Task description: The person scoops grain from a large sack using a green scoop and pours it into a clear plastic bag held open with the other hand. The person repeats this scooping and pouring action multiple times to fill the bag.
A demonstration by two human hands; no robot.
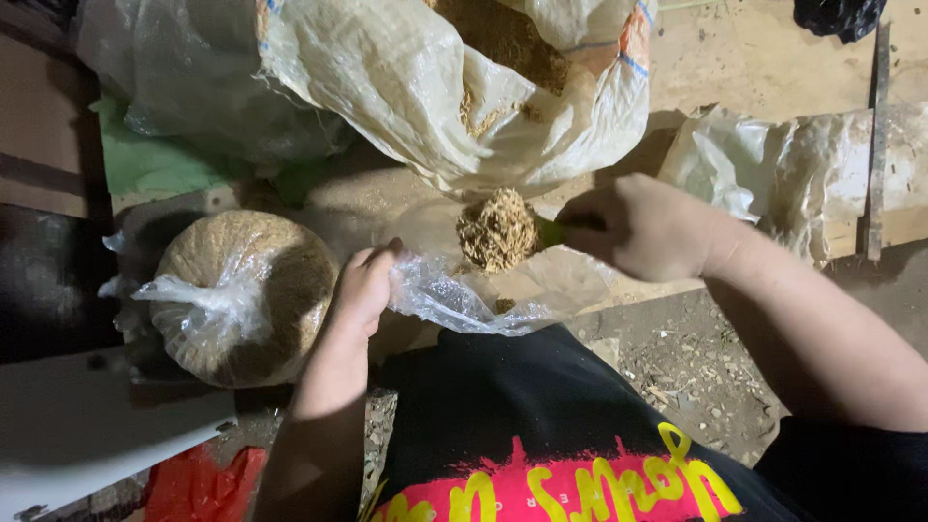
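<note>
The right hand [646,228] is clenched in a tight grip around the handle of a green scoop [547,232], of which only a small green part shows beside the knuckles. The scoop carries a heaped load of tan, straw-like shavings [497,230], held just above the mouth of a thin clear plastic bag [454,298]. The left hand [365,286] pinches the near rim of that bag, fingers closed on the crinkled film and holding it open under the scoop. The bag hangs in front of the person's lap, between the two hands, over a black shirt with pink and yellow print [551,454].

Behind the scoop lies a large white woven sack [416,87], its mouth open and the same tan shavings visible inside. To the left of the left hand sits a filled, tied clear bag [242,295], round and packed with the same material, its knotted plastic top bunched toward the camera. More loose plastic sheeting [764,164] lies to the right, well apart from the hands, on a dirt floor [677,358] scattered with bits of shavings.
</note>
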